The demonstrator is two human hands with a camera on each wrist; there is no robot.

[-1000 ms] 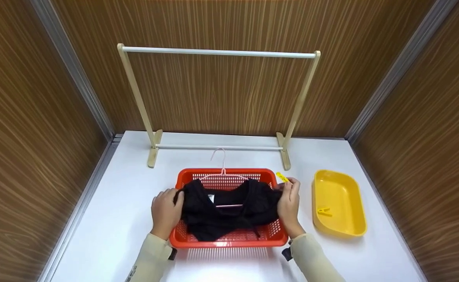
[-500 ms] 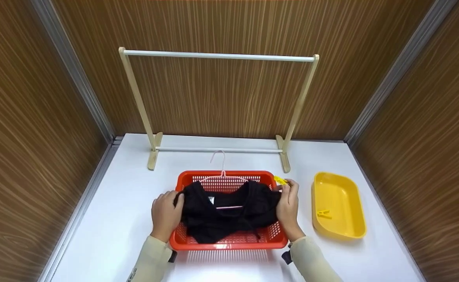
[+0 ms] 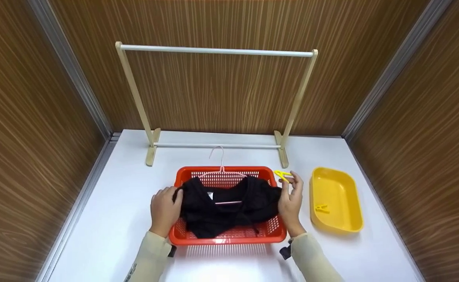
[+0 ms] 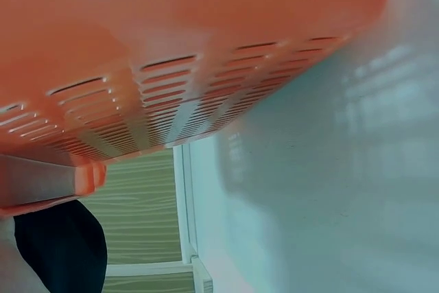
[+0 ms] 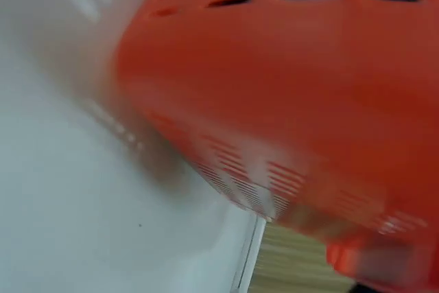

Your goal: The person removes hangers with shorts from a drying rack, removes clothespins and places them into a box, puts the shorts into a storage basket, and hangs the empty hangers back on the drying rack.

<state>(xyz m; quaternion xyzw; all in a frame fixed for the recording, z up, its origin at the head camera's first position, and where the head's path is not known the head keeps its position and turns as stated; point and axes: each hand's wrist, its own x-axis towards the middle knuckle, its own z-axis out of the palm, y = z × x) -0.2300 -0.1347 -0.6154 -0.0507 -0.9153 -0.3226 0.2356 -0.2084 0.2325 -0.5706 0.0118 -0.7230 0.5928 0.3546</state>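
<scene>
A black garment [image 3: 221, 219] with a drawstring lies over a pink hanger [image 3: 222, 169] in the red basket [image 3: 225, 241]. My left hand [image 3: 165, 210] grips the garment's left shoulder at the basket's left rim. On the other side, my right hand [image 3: 290, 203] holds a yellow clothespin [image 3: 282, 175] in its fingertips, just above the basket's right rim. The thumb side of that hand lies against the garment's right shoulder. Both wrist views mostly show the basket's outer wall; in the left one a dark piece of the garment [image 4: 65, 245] hangs over the rim.
Behind the basket stands a wooden rack with a white top bar [image 3: 217, 50]. To the right, a yellow tray [image 3: 341, 192] holds another yellow clothespin [image 3: 322, 209]. Wood-grain walls [image 3: 229, 90] close in the white table [image 3: 119, 196] at the back and sides.
The clothespin has turned in my right fingers, so its V shape now shows, and those fingers have risen slightly. My left hand and the garment stay nearly in place.
</scene>
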